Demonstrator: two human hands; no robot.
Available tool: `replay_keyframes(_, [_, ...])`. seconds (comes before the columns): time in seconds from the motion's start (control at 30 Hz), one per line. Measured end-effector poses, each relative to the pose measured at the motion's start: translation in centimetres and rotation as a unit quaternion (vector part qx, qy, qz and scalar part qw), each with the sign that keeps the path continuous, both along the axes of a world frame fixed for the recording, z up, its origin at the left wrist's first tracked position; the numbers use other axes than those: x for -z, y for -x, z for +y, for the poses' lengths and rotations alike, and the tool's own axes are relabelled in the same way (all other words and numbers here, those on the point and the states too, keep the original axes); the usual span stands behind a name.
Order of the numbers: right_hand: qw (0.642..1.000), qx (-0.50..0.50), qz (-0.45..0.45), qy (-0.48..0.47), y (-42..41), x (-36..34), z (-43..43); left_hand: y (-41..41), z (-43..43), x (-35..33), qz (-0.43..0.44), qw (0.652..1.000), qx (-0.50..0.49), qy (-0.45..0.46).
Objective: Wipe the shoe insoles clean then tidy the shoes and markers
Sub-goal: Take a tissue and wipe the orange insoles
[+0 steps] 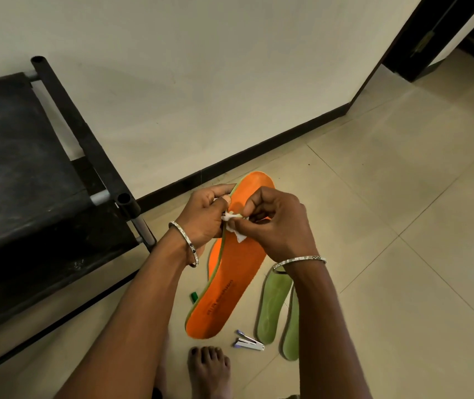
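A black rack point(28, 168) fills the left of the frame, standing on the tiled floor point(388, 226) against the wall. Just right of it, at centre, my left hand point(204, 214) grips the orange insole point(230, 269) by its left edge near the toe, fingers point(218, 189) curled over the rim and thumb on top. A small green piece point(194, 295), too small for me to identify, lies on the floor beside the insole's lower left edge. The insole runs from toe at upper centre to heel at lower centre; I cannot tell whether the heel rests on the floor. Over its forefoot, my right hand point(279, 226) pinches a crumpled white tissue point(237, 226) between curled fingers point(251, 207), the wad lying on the orange face close by the left thumb. I judge the insole light, thin and floppy, likely to bend under rubbing, so the edge hold close to the wiped patch suits it; the tissue is soft and could tear. Below, a bare foot point(208, 367) shows at the bottom edge, and right of it a small silver and blue object point(248, 342), perhaps a stapler. Further right, two green insoles point(273, 306) lie overlapped on the floor beneath the right wrist, apart from both hands.
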State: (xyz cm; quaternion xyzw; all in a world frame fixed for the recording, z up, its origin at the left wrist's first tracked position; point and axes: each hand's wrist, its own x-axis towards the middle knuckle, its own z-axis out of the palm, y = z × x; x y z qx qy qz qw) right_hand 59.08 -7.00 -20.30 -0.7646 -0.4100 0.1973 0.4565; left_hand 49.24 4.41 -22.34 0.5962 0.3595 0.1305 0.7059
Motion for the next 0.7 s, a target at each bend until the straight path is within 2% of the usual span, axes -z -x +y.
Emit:
replay_keyframes(0.1, [1.0,-0.004,0.009,0.003,-0.1,0.0,-0.1,0.1,0.1,0.1,0.003,1.0,0.003,-0.006])
replay_keyframes(0.23, [0.987,0.148,-0.065,-0.008,-0.2,1.0,0.5,-0.1,-0.1,-0.2,-0.005,1.0,-0.003,-0.002])
replay_keyframes(0.3, [0.981,0.179,-0.073,-0.014,-0.2,1.2,0.7,-0.3,-0.2,-0.4,-0.001,1.0,-0.011,-0.007])
replay_keyframes(0.47, [0.995,0.087,-0.05,0.003,0.3,0.9,0.7,-0.2,-0.1,-0.3,0.01,1.0,-0.019,-0.013])
replay_keyframes(0.57, [0.999,0.023,-0.032,0.008,0.4,0.6,0.5,0.0,-0.1,-0.2,0.012,0.998,-0.001,-0.066])
replay_keyframes(0.63, [0.999,0.024,-0.036,0.011,0.5,0.7,0.5,0.0,-0.1,-0.1,0.018,0.996,0.005,-0.092])
replay_keyframes(0.7, [0.995,0.078,-0.063,0.008,0.4,1.1,0.8,0.0,-0.2,0.0,0.019,0.995,0.012,-0.097])
